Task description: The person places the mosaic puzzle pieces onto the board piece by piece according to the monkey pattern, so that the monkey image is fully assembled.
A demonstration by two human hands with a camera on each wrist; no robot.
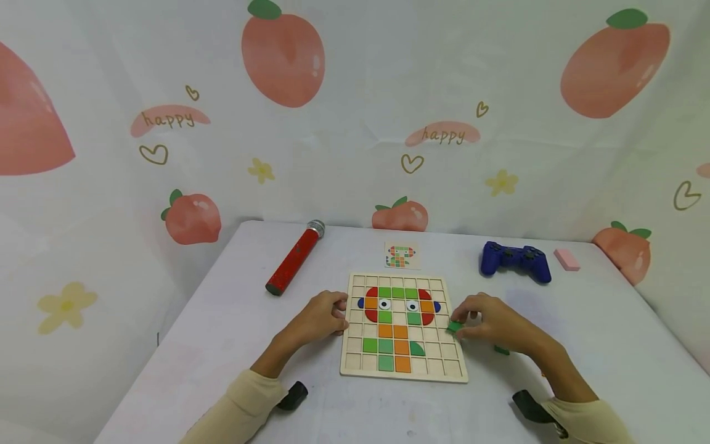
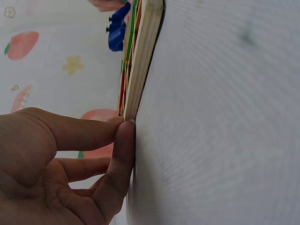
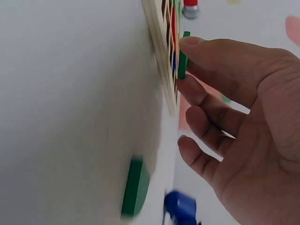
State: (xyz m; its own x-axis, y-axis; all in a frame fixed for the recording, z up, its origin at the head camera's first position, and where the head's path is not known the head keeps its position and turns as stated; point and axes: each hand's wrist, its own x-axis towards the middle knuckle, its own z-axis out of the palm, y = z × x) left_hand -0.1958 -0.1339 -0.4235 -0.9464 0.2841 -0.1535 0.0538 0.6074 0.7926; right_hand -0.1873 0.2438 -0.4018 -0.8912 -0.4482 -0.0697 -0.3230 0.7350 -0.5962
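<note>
A wooden grid board (image 1: 355, 364) lies on the table, with colored tiles set in it as a figure with two eyes. At its left edge my left hand (image 1: 322, 317) grips the rim; the left wrist view shows thumb and a finger (image 2: 124, 145) meeting at the board's side (image 2: 145, 51). Over the right edge, my right hand (image 1: 488, 320) pinches a green tile (image 1: 455, 326) between thumb and fingers. The right wrist view shows this tile (image 3: 183, 56) on edge, just above the board (image 3: 161, 56). Its full shape is partly hidden by the fingers.
Another green piece (image 1: 501, 349) lies under the right forearm, with an orange bit (image 1: 543, 374) near it. A pattern card (image 1: 402, 255) is behind the board. A red microphone (image 1: 294, 259) lies left; a blue game controller (image 1: 516, 262) and pink block (image 1: 567, 259) lie right.
</note>
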